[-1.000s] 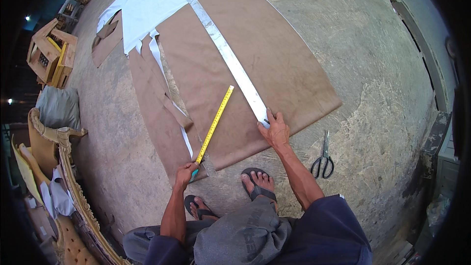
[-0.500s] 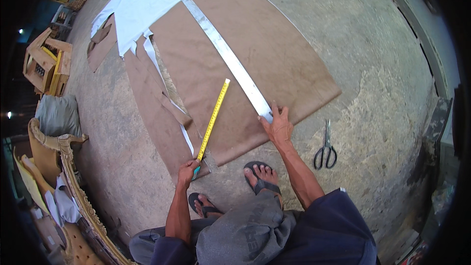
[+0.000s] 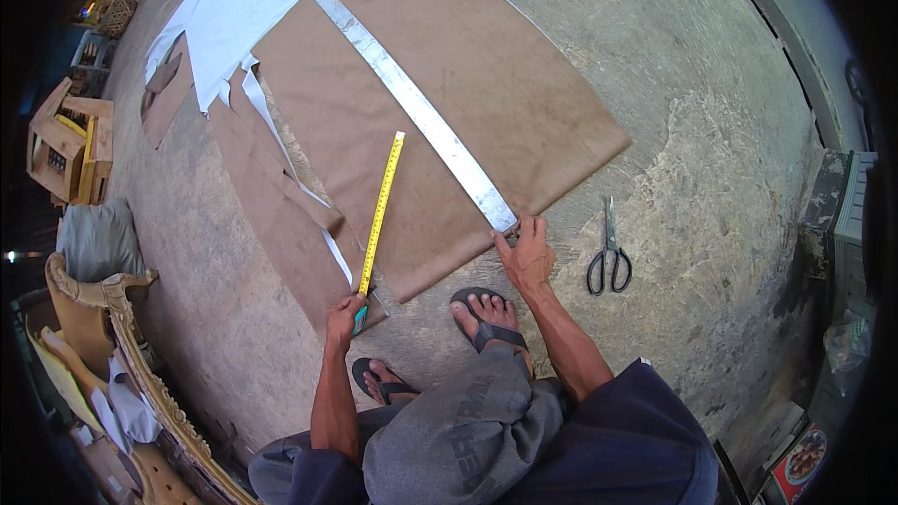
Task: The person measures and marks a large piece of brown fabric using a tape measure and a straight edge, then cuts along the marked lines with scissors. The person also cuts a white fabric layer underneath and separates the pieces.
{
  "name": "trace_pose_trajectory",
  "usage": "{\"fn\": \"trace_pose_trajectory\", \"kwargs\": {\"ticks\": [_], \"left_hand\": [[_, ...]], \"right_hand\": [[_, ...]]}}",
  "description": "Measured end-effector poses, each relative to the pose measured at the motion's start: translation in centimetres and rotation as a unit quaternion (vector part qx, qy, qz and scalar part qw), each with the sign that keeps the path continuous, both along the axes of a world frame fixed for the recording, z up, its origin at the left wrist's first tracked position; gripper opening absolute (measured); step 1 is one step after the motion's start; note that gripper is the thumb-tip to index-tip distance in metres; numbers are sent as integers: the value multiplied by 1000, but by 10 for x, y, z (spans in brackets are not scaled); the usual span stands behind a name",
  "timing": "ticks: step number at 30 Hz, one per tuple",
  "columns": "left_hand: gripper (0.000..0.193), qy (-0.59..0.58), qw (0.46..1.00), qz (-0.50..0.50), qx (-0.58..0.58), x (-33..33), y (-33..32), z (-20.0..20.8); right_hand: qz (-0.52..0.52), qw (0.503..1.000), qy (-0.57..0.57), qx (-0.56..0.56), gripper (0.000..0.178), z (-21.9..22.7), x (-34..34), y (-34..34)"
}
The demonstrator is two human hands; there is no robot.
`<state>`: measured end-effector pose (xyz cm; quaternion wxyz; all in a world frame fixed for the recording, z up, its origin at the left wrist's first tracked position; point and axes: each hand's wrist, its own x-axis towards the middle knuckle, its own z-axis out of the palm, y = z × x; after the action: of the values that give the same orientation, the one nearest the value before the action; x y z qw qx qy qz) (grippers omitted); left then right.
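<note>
My left hand (image 3: 346, 316) is closed around the green-blue case of a tape measure (image 3: 360, 318). Its yellow blade (image 3: 380, 210) stretches out over the brown sheet material, away from me. At the near edge of the brown sheet (image 3: 374, 84), my right hand (image 3: 529, 254) has thumb and fingers at the end of a long metal straightedge (image 3: 412, 105). The straightedge lies flat and slanting across the sheet, its near end by the sheet's rolled edge.
Black-handled scissors (image 3: 610, 257) lie on the concrete floor to the right. A white-backed part (image 3: 253, 0) and a torn brown strip (image 3: 267, 187) lie left of the sheet. Further left are a wooden frame (image 3: 70, 145), a grey sack (image 3: 98, 238) and a carved chair frame (image 3: 122, 318).
The straightedge has slid slightly toward me along with my right hand, its end now nearer the sheet's edge. My left hand keeps the tape out. The whole view has shifted a little.
</note>
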<state>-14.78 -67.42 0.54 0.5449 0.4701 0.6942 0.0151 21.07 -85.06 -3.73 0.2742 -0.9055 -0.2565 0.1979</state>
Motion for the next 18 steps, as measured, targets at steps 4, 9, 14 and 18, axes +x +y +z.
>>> {"fn": "trace_pose_trajectory", "kwargs": {"ticks": [4,9,14,18], "left_hand": [[27,15,1000,3,5,-3,-2,-3],[27,11,1000,2,-5,-7,-5,-4],[27,5,1000,17,-16,-6,-4,-3],[26,-12,999,30,-12,-8,-3,-2]], "right_hand": [[9,1000,-20,8,55,-2,4,6],[5,996,-64,57,48,-3,8,5],[10,997,-63,54,49,-8,10,3],[12,996,-69,47,49,-10,11,2]]}}
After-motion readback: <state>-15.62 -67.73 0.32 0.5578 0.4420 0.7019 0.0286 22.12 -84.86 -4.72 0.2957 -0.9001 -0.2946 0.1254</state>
